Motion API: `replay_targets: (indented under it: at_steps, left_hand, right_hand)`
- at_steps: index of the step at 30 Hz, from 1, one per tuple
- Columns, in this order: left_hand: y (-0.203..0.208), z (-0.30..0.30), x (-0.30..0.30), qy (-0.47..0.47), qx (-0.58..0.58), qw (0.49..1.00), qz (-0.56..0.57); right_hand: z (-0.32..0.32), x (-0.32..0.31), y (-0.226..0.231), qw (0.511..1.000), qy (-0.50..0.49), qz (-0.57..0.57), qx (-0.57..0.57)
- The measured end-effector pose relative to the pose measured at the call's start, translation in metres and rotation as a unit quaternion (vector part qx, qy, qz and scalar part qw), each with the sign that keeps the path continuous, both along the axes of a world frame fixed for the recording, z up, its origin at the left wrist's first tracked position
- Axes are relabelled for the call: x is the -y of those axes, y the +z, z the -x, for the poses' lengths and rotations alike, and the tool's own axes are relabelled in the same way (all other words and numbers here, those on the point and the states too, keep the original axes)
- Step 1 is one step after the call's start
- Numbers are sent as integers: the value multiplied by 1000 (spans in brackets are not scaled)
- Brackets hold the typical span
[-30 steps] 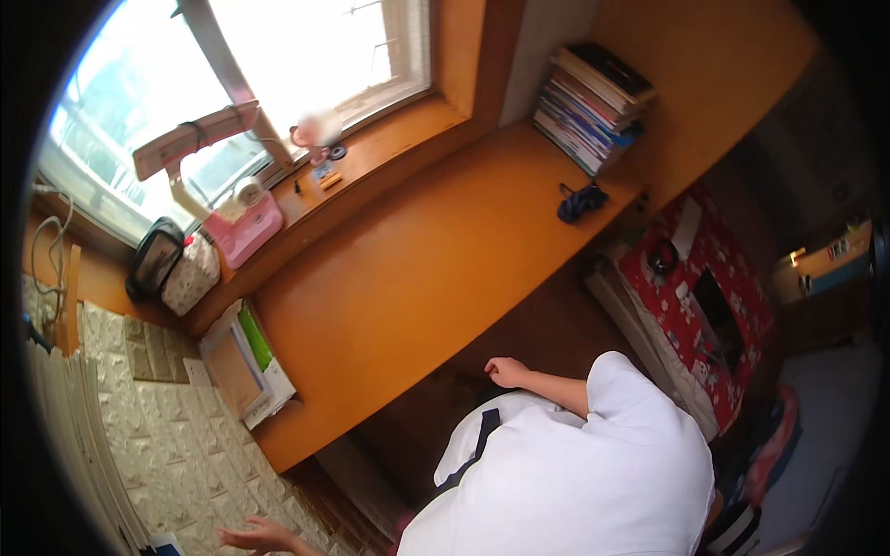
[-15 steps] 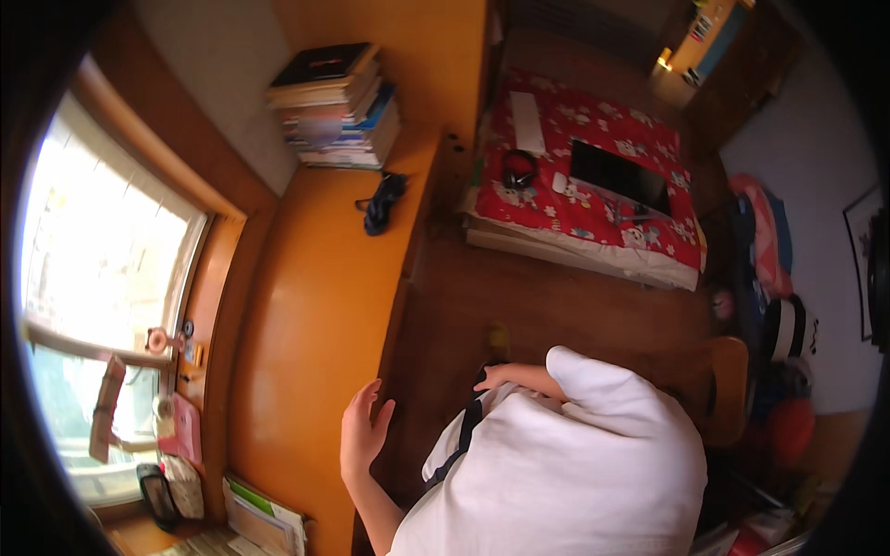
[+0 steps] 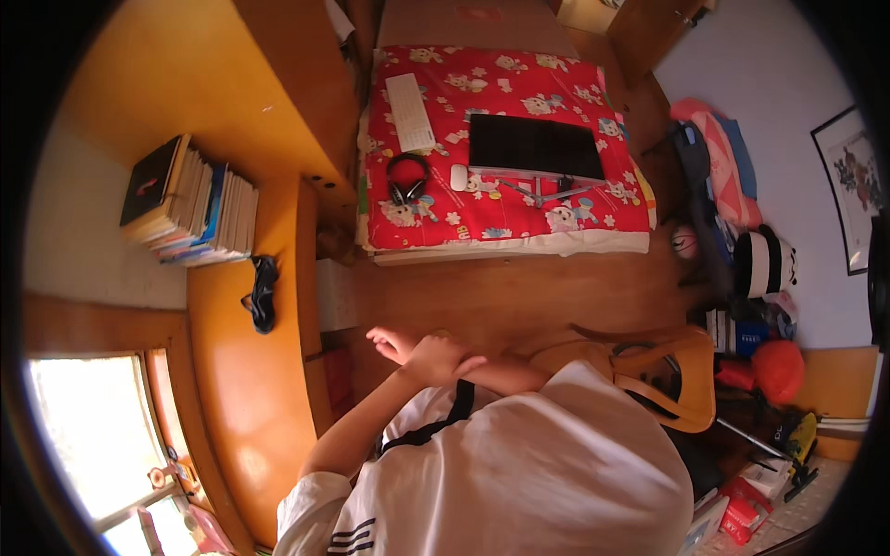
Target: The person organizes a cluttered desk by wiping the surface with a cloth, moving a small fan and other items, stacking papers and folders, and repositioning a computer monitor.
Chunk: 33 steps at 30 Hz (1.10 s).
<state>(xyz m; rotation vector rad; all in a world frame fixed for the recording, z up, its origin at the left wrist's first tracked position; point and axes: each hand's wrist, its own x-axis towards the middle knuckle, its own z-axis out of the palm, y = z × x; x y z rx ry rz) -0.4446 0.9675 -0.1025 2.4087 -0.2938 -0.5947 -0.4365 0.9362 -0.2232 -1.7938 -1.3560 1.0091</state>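
Note:
My left hand [image 3: 434, 360] lies across my right forearm just behind the wrist, its fingers wrapped over the sleeve-free skin. Beyond it pokes out my right hand [image 3: 391, 343], fingers loosely apart with nothing in them. Both arms cross in front of my white shirt [image 3: 538, 454], over the floor beside the wooden desk. Left of the hands, on the desk [image 3: 232, 371], a dark strappy item [image 3: 263, 292] rests near a stack of books [image 3: 199, 204].
Ahead stands a bed with a red patterned cover [image 3: 519, 218], holding a monitor [image 3: 533, 146], keyboard [image 3: 410, 113], mouse [image 3: 459, 177] and headphones [image 3: 408, 181]. A wooden chair [image 3: 691, 394] is close on my right. Clothes [image 3: 718, 167] hang by the right wall.
The view has swung left-to-right, bringing the bed straight ahead. My left hand, earlier free beside the desk edge, has come over onto my right forearm.

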Motion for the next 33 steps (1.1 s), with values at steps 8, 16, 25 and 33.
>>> replay_targets:
  at_steps: [8,16,25,33]
  left_hand:
    - [-39,-49,-48,-23,-128,988,87]
    - [-59,-173,-77,-138,-231,960,77]
    - [-87,-266,-127,-156,-436,873,153]
    - [-268,-277,-218,363,-348,810,302]
  right_hand:
    - [-53,49,5,988,-47,58,-132]
    - [-167,-6,115,944,-94,279,-148]
    - [-209,-53,61,971,-212,85,-69]
    - [-335,-7,77,908,-375,-132,134]
